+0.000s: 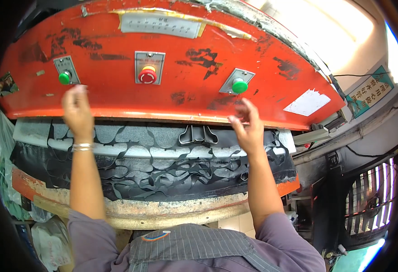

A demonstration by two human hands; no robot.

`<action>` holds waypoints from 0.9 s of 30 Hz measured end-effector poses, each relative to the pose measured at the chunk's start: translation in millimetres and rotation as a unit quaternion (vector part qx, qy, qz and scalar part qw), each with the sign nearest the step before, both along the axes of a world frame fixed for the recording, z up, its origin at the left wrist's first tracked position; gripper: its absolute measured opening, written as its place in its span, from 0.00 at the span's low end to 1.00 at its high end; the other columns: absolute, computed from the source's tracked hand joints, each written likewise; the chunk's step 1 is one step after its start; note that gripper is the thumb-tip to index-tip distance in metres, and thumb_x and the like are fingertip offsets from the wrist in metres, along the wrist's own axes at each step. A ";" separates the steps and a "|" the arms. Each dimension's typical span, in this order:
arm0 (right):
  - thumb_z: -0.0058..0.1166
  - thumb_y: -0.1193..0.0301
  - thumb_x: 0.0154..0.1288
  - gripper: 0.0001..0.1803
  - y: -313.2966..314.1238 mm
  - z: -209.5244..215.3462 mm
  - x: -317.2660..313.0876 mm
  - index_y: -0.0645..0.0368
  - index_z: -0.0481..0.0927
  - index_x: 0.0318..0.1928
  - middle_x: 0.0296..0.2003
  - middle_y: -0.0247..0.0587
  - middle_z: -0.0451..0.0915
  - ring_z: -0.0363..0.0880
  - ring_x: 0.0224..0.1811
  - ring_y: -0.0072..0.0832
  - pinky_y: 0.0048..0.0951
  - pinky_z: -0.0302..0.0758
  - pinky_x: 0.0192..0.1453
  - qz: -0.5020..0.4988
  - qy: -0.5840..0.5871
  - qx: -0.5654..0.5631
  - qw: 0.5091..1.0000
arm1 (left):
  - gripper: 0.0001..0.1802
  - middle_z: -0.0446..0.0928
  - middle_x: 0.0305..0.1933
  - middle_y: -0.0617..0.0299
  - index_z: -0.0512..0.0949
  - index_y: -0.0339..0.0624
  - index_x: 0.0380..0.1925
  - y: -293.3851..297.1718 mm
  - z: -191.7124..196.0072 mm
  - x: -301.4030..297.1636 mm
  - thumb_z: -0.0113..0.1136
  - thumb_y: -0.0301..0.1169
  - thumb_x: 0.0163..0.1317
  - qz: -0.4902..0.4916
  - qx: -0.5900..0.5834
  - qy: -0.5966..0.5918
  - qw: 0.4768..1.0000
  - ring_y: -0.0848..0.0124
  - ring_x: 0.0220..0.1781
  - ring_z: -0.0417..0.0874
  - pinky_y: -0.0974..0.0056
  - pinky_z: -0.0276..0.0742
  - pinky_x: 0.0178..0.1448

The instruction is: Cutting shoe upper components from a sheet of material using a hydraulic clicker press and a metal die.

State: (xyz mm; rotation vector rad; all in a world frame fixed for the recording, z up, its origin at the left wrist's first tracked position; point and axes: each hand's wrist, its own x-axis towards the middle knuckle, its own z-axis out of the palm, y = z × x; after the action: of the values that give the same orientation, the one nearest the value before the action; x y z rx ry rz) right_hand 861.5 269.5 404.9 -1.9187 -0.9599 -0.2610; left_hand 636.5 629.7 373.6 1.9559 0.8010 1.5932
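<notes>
My left hand (pixel 77 113) is raised just below the left green push button (pixel 64 78), fingers loosely bent and slightly apart with nothing in them. Below the right green push button (pixel 239 86), my right hand (pixel 249 127) is open, thumb and forefinger spread apart and not touching the button. Between my hands, a metal cutting die (pixel 198 135) with a looped outline rests on the dark sheet under the machine's edge. The black sheet material (pixel 131 174) is full of curved cut-outs, with thin strips left between them.
The orange-red machine front (pixel 117 97) carries a red emergency stop button (pixel 148 75) in its middle. A pale worn table edge (pixel 172 208) runs close to my body. Clear plastic bags (pixel 49 240) lie at the left. A dark fan grille (pixel 371 199) stands at the right.
</notes>
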 end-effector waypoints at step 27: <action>0.70 0.63 0.42 0.24 -86.8 -21.9 -184.4 0.58 0.79 0.42 0.37 0.41 0.78 0.78 0.43 0.39 0.36 0.78 0.45 0.310 -0.032 -0.440 0.842 | 0.08 0.76 0.23 0.56 0.81 0.41 0.20 -302.4 0.8 -111.0 0.61 0.32 0.53 -0.269 -0.054 0.399 0.875 0.55 0.31 0.76 0.55 0.73 0.38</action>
State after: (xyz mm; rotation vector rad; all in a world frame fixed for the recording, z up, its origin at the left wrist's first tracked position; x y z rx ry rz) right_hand 677.1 182.7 383.0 -2.2294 -1.9063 0.6124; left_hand 525.4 327.3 374.4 2.4658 0.5149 0.3810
